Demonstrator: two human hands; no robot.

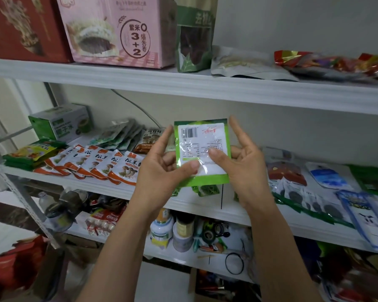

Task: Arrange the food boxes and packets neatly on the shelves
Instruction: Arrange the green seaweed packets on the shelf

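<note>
The green packet (202, 151) was of thin plastic film, glossy, with glare on its white label. The orange-and-white sachets (109, 164) at the left had the same shiny plastic skin. The pink box (118, 29) and the red box (24, 27) looked like cardboard, nearly matt. The shelves (183, 83) were white, smooth and dull. The grey upright (20, 194) was perforated metal. The red bag (327, 62) at far right shone like foil.
</note>
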